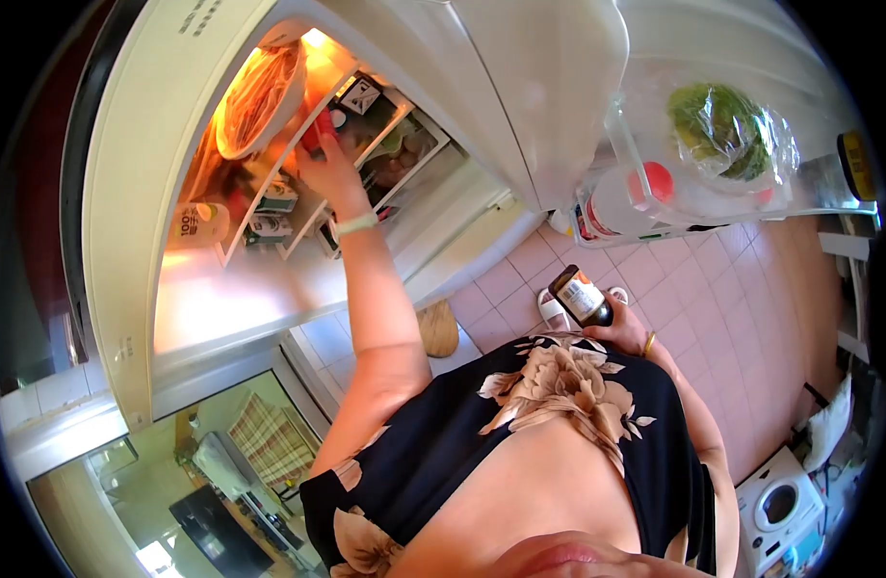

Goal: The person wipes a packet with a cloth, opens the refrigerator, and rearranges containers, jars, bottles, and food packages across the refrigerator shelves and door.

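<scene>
My left hand (333, 181) reaches inside the fridge compartment, at the edge of a shelf. Its fingers close round a red object (318, 131), which they partly cover, so its kind does not show. Just above it sits a dark box with a white label (359, 95). Lower down, beside my wrist, are small cartons (275, 197). Down by my waist, my right hand (618, 328) grips one end of a dark glass bottle (580, 295) with a white and orange label. This bottle is held tilted, outside the fridge.
A large white bowl (287, 101) of food stands on the upper shelf near the lamp, with a coconut-water container (200, 223) below. The fridge door (559, 67) is wide, its rack holding bagged greens (717, 130) and a red-lidded container (651, 181). A washing machine (779, 503) stands lower right.
</scene>
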`<state>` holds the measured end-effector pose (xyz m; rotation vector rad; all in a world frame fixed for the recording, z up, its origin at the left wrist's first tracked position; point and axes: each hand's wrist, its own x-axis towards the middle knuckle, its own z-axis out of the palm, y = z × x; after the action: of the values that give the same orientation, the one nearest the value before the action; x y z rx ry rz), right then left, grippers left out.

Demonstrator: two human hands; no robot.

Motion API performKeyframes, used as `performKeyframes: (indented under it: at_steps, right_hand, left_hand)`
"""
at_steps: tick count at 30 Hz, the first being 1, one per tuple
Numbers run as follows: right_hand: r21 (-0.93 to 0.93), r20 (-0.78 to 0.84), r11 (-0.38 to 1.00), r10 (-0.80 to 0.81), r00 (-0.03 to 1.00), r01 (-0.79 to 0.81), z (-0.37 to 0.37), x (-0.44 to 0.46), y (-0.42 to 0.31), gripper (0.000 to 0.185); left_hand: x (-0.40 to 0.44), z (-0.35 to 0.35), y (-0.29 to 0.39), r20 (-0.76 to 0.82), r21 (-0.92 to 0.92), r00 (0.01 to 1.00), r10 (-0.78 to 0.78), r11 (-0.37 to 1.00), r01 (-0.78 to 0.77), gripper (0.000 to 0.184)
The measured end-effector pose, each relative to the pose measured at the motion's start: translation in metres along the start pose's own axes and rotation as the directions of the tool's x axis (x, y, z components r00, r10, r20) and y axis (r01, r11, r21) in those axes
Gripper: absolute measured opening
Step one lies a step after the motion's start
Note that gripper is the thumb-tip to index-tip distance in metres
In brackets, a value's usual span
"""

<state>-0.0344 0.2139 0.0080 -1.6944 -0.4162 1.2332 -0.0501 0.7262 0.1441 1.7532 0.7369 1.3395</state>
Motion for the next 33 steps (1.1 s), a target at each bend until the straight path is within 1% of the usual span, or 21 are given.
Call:
performKeyframes:
  at_steps: [1, 2, 3, 4, 5, 7, 8, 10, 12, 14, 15, 16, 18, 20, 21, 23, 24, 27, 28, 30, 33]
  right_hand:
    - [0.006, 0.008, 1.0, -0.021, 1.0, 0.021, 0.0, 0.003, 0.0, 0.081]
    - [-0.002, 0.023, 1.0, -0.024, 0.999, 0.024, -0.001, 0.004, -0.001, 0.081]
    - [-0.024, 0.023, 0.999, -0.031, 0.999, 0.031, -0.002, 0.004, -0.006, 0.081]
    - [-0.045, 0.022, 0.998, -0.039, 0.999, 0.04, -0.004, 0.005, -0.01, 0.082]
    - [-0.052, 0.037, 0.998, -0.043, 0.998, 0.045, -0.005, 0.009, -0.001, 0.082]
    - [-0.049, 0.046, 0.998, -0.032, 0.998, 0.034, -0.009, 0.019, 0.019, 0.084]
    - [-0.054, 0.063, 0.998, -0.036, 0.997, 0.04, -0.014, 0.022, 0.022, 0.084]
    - [-0.055, 0.112, 0.996, -0.063, 0.992, 0.07, -0.019, 0.025, 0.017, 0.084]
    - [-0.08, 0.134, 0.993, -0.079, 0.988, 0.09, -0.02, 0.031, 0.025, 0.083]
    - [-0.076, 0.155, 0.993, -0.072, 0.985, 0.085, -0.019, 0.033, 0.015, 0.081]
    - [-0.085, 0.176, 0.993, -0.069, 0.982, 0.085, -0.019, 0.037, 0.017, 0.081]
    - [-0.088, 0.185, 0.992, -0.068, 0.98, 0.085, -0.019, 0.04, 0.016, 0.081]
    - [-0.153, 0.21, 0.982, -0.079, 0.974, 0.112, -0.019, 0.043, 0.015, 0.081]
    - [-0.157, 0.224, 0.981, -0.076, 0.972, 0.113, -0.02, 0.045, 0.015, 0.082]
    - [-0.158, 0.23, 0.981, -0.076, 0.97, 0.114, -0.02, 0.045, 0.014, 0.083]
    - [-0.139, 0.233, 0.985, -0.073, 0.97, 0.107, -0.019, 0.045, 0.011, 0.082]
    - [-0.117, 0.229, 0.988, -0.072, 0.971, 0.101, -0.019, 0.043, 0.008, 0.082]
    - [-0.128, 0.226, 0.987, -0.069, 0.972, 0.1, -0.018, 0.04, -0.003, 0.081]
    - [-0.13, 0.223, 0.987, -0.068, 0.972, 0.098, -0.017, 0.039, -0.004, 0.081]
    - [-0.101, 0.22, 0.988, -0.089, 0.971, 0.114, -0.016, 0.037, -0.006, 0.081]
    - [-0.038, 0.239, 0.996, -0.065, 0.969, 0.076, -0.015, 0.036, -0.013, 0.08]
  left_hand:
    - [-0.01, -0.007, -0.009, -0.059, -0.125, 0.99, -0.128, 0.985, 0.12, 0.051]
    - [-0.021, -0.021, -0.016, -0.075, -0.118, 0.989, -0.127, 0.986, 0.118, 0.051]
    - [-0.046, -0.03, 0.01, 0.049, -0.42, 0.947, -0.316, 0.854, 0.307, 0.053]
    - [-0.068, -0.04, 0.029, 0.223, -0.651, 0.871, -0.437, 0.598, 0.467, 0.055]
    - [-0.083, -0.05, 0.033, 0.206, -0.652, 0.875, -0.437, 0.605, 0.456, 0.055]
    - [-0.109, -0.068, 0.035, 0.463, -0.787, 0.718, -0.52, 0.133, 0.603, 0.062]
    - [-0.12, -0.076, 0.041, 0.447, -0.794, 0.726, -0.522, 0.143, 0.591, 0.062]
    - [-0.139, -0.09, 0.061, 0.535, -0.815, 0.73, -0.424, -0.031, 0.579, 0.064]
    - [-0.139, -0.101, 0.079, 0.511, -0.823, 0.748, -0.424, 0.01, 0.568, 0.064]
    - [-0.126, -0.113, 0.083, 0.437, -0.783, 0.787, -0.436, 0.247, 0.572, 0.063]
    - [-0.115, -0.121, 0.08, 0.439, -0.765, 0.824, -0.358, 0.332, 0.552, 0.062]
    - [-0.102, -0.125, 0.083, 0.431, -0.767, 0.826, -0.362, 0.336, 0.547, 0.062]
    - [-0.072, -0.129, 0.091, 0.304, -0.615, 0.922, -0.24, 0.69, 0.382, 0.057]
    - [-0.038, -0.131, 0.082, 0.128, -0.486, 0.979, -0.157, 0.851, 0.199, 0.062]
    - [-0.023, -0.132, 0.074, 0.122, -0.484, 0.98, -0.158, 0.852, 0.198, 0.062]
    - [0.004, -0.133, 0.059, -0.027, -0.04, 0.998, 0.049, 0.998, -0.05, 0.068]
    - [0.013, -0.135, 0.053, -0.026, -0.042, 0.999, 0.048, 0.998, -0.049, 0.068]
    - [0.042, -0.149, 0.018, -0.063, 0.301, 0.978, 0.197, 0.938, -0.169, 0.079]
    - [0.046, -0.147, 0.017, -0.063, 0.298, 0.979, 0.195, 0.94, -0.168, 0.079]
    - [0.051, -0.145, 0.017, -0.094, 0.577, 0.952, 0.292, 0.795, -0.187, 0.082]
    - [0.056, -0.141, 0.012, -0.12, 0.488, 0.963, 0.243, 0.859, -0.156, 0.09]
